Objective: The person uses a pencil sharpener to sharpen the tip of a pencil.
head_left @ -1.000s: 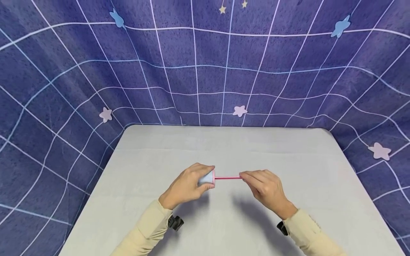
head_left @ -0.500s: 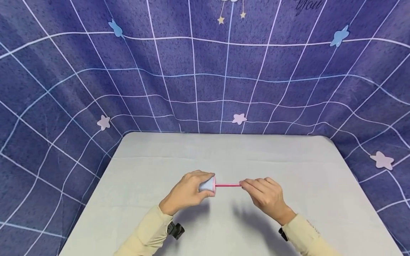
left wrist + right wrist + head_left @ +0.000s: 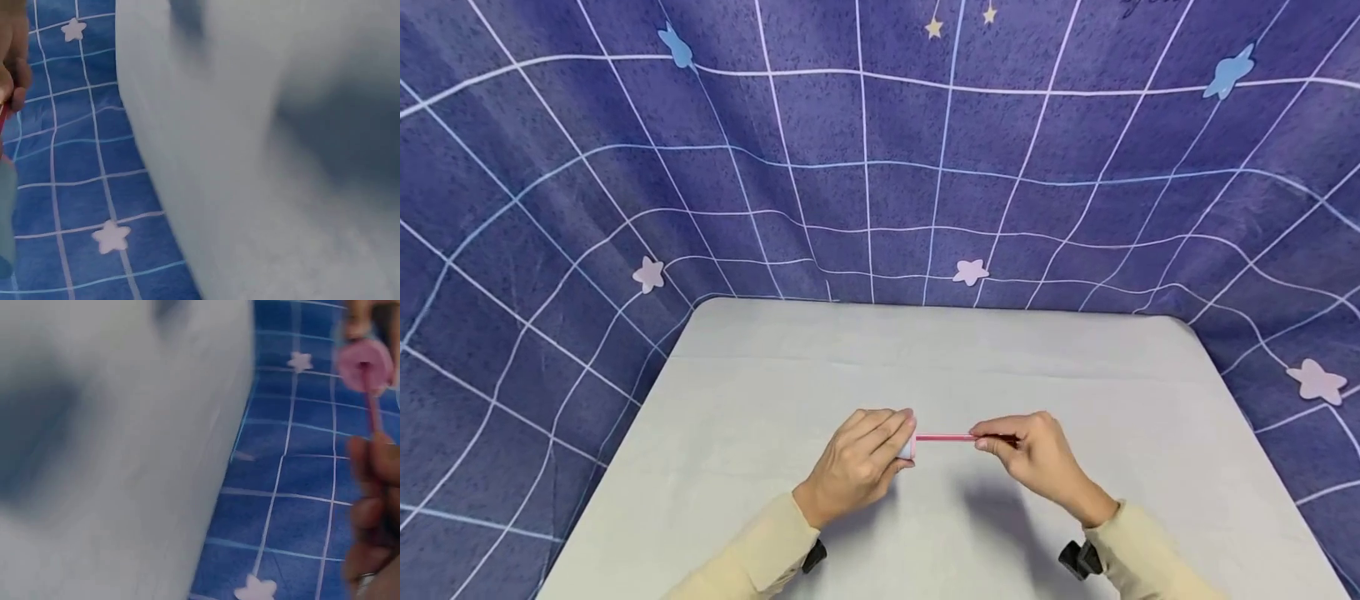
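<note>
In the head view my left hand (image 3: 853,460) grips a small light-blue pencil sharpener (image 3: 906,451) above the table, fingers over its top and thumb beneath. Its round pink end face (image 3: 352,370), with a hole in the middle, shows in the right wrist view. A red-pink pencil (image 3: 945,437) stands in that hole and runs level across to my right hand (image 3: 1048,462). Thumb and fingers of the right hand pinch the pencil; its far end lies hidden within the hand. At the left wrist view's edge appears the sharpener's blue body (image 3: 6,215).
Both hands are above a white-covered table (image 3: 760,358). Behind and beside it hangs a blue curtain (image 3: 820,192) with a line grid and stars. Black wrist cameras (image 3: 1078,558) sit under the sleeves.
My left hand has turned so that its fingers cover more of the sharpener. My right hand has rolled too, now showing thumb and forefinger on the pencil. The head view has shifted slightly.
</note>
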The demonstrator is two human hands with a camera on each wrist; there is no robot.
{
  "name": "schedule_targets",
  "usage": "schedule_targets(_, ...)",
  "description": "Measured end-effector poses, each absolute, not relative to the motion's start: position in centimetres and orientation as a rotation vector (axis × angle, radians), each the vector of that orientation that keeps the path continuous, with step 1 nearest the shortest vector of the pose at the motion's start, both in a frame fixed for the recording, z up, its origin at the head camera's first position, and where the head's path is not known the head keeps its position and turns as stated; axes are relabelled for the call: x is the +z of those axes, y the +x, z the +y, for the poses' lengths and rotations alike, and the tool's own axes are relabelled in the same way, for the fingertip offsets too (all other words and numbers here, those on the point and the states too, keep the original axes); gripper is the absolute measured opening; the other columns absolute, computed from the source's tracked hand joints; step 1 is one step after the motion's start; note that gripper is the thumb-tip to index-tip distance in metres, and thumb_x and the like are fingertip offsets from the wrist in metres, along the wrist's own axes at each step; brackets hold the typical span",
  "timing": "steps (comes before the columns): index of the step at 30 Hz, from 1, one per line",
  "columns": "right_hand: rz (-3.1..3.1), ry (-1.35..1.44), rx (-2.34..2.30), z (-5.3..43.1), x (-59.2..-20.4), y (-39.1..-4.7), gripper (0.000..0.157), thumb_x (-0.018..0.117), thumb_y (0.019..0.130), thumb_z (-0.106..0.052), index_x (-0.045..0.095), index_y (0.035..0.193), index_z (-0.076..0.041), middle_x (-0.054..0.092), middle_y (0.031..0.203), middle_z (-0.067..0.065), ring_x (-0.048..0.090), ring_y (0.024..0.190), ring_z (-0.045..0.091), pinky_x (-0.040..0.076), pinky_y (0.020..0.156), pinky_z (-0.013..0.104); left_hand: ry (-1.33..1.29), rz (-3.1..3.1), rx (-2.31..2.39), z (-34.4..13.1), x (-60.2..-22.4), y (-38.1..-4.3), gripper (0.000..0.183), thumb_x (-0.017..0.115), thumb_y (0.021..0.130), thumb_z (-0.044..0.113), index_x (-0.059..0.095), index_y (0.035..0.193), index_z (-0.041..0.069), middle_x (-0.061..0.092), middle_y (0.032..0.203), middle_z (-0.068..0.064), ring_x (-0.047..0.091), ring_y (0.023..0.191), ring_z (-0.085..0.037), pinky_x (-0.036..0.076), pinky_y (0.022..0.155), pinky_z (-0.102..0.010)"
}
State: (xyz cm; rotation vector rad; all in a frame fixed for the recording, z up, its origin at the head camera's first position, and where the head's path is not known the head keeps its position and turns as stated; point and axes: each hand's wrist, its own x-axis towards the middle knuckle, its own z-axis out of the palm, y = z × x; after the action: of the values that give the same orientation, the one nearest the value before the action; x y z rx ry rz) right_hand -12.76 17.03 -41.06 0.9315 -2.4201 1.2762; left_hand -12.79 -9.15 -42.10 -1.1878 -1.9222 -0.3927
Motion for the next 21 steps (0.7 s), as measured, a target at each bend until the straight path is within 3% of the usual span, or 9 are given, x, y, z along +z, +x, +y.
schedule_targets(3, -2.698, 0.767, 1.74, 17.3, -40.3, -13.0, 0.011, 0.07, 0.08, -0.001, 0.073, 0.089, 0.006, 0.072, 0.073, 0.012, 0.049, 0.051, -0.006, 0.038, 0.043, 0.014, -1.202, -1.819, -0.387, -8.9, -42.6, -13.1, 0.035, 0.05, 0.099, 0.024, 0.069, 0.104, -0.005, 0.071, 0.103, -0.014, 0.067, 0.09, -0.021, 0.053, 0.081, -0.03)
schedule_targets(6, -2.878, 0.578, 2.082, 17.5, -39.9, -13.5, 0.02, 0.066, 0.083, -0.001, 0.068, 0.095, 0.015, 0.071, 0.07, 0.01, 0.048, 0.048, -0.001, 0.036, 0.043, 0.015, -1.224, -1.706, -0.37, -8.8, -43.0, -13.4, 0.032, 0.05, 0.099, 0.021, 0.07, 0.1, -0.004, 0.072, 0.099, -0.014, 0.068, 0.088, -0.022, 0.054, 0.081, -0.031)
schedule_targets(8, -2.935, 0.494, 2.155, 17.7, -39.8, -13.7, 0.023, 0.066, 0.083, -0.002, 0.066, 0.097, 0.017, 0.071, 0.069, 0.006, 0.042, 0.045, 0.001, 0.029, 0.041, 0.014, -1.234, -1.664, -0.355, -8.6, -43.1, -13.7, 0.031, 0.051, 0.099, 0.019, 0.07, 0.098, -0.004, 0.072, 0.098, -0.014, 0.069, 0.087, -0.023, 0.055, 0.081, -0.031)
schedule_targets(9, -2.941, 0.486, 2.156, 17.7, -39.8, -13.8, 0.024, 0.066, 0.083, -0.003, 0.066, 0.097, 0.016, 0.071, 0.069, 0.006, 0.042, 0.045, 0.002, 0.032, 0.04, 0.015, -1.228, -1.669, -0.346, -8.6, -43.1, -13.7, 0.03, 0.051, 0.099, 0.02, 0.07, 0.099, -0.004, 0.072, 0.099, -0.014, 0.068, 0.088, -0.023, 0.055, 0.081, -0.031)
schedule_targets(15, -2.835, 0.67, 1.773, 17.8, -40.4, -13.7, 0.016, 0.071, 0.082, -0.006, 0.072, 0.094, 0.004, 0.073, 0.078, 0.012, 0.057, 0.058, 0.0, 0.048, 0.049, 0.02, -1.178, -1.876, -0.319, -8.9, -42.8, -14.1, 0.04, 0.046, 0.1, 0.031, 0.066, 0.112, -0.002, 0.069, 0.11, -0.012, 0.065, 0.095, -0.021, 0.051, 0.086, -0.035)
schedule_targets(18, -2.711, 0.782, 1.374, 17.6, -41.1, -13.2, 0.016, 0.077, 0.077, -0.01, 0.075, 0.093, -0.009, 0.073, 0.079, 0.001, 0.053, 0.059, -0.004, 0.045, 0.049, 0.016, -1.182, -2.008, -0.39, -9.2, -42.5, -14.1, 0.046, 0.046, 0.1, 0.035, 0.064, 0.115, -0.004, 0.068, 0.111, -0.013, 0.064, 0.097, -0.022, 0.05, 0.088, -0.035)
schedule_targets(21, -2.454, 0.873, 0.999, 17.4, -42.0, -12.8, 0.018, 0.079, 0.075, -0.012, 0.075, 0.092, -0.013, 0.073, 0.079, -0.004, 0.054, 0.057, -0.003, 0.041, 0.047, 0.013, -1.168, -2.184, -0.489, -9.3, -42.1, -14.1, 0.048, 0.057, 0.094, 0.038, 0.063, 0.117, -0.004, 0.067, 0.112, -0.012, 0.063, 0.1, -0.023, 0.05, 0.089, -0.034)
